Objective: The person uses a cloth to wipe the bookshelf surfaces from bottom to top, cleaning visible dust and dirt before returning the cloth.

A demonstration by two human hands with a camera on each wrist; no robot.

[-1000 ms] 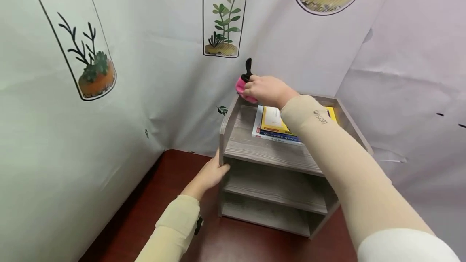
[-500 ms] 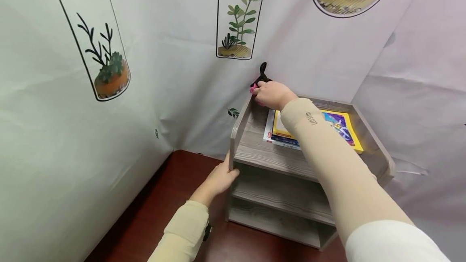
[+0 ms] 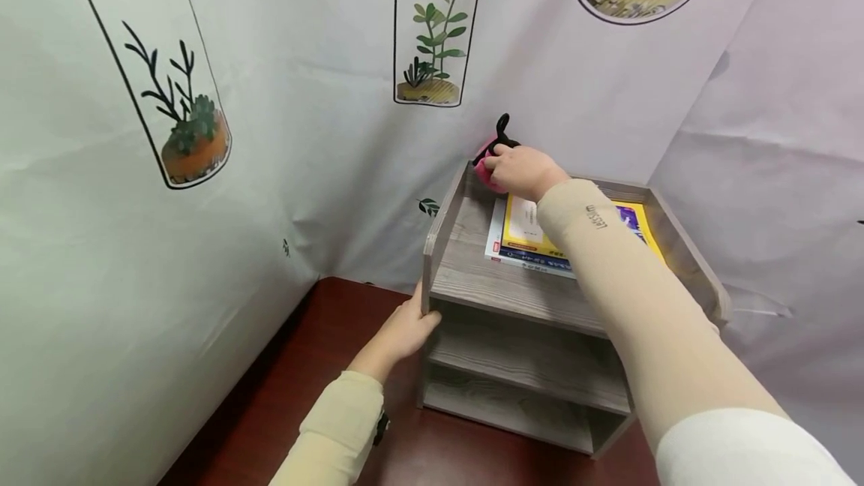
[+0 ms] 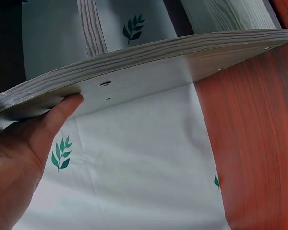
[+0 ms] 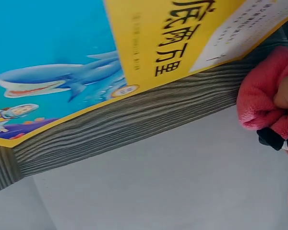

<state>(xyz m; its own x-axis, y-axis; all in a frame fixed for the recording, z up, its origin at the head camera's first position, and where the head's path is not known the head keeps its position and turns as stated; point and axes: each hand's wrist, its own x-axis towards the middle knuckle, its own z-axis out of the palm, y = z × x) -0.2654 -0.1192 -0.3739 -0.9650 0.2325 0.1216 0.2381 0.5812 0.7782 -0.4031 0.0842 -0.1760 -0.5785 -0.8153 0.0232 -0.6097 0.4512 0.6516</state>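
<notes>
My right hand (image 3: 526, 171) holds a pink fluffy cloth (image 3: 487, 175) with a black loop sticking up from it. The cloth is at the back left corner of a grey wood-grain shelf unit (image 3: 466, 272), against the top of its side panel. In the right wrist view the same pink cloth (image 5: 259, 96) bunches under a finger. My left hand (image 3: 405, 330) grips the front edge of the left side panel, thumb at the front. From the left wrist, one digit is seen pressing the panel's outer face (image 4: 134, 88).
A stack of books (image 3: 529, 246) lies on the top shelf, a yellow-and-blue cover (image 5: 129, 52) uppermost. Two lower shelves open to the front. The unit stands on a red-brown wooden surface (image 3: 351, 313), close to white printed wall sheets (image 3: 337, 141).
My right hand and the cloth have shifted slightly right and back at the shelf's rear left corner. The view swung a little. My left hand keeps its grip on the panel.
</notes>
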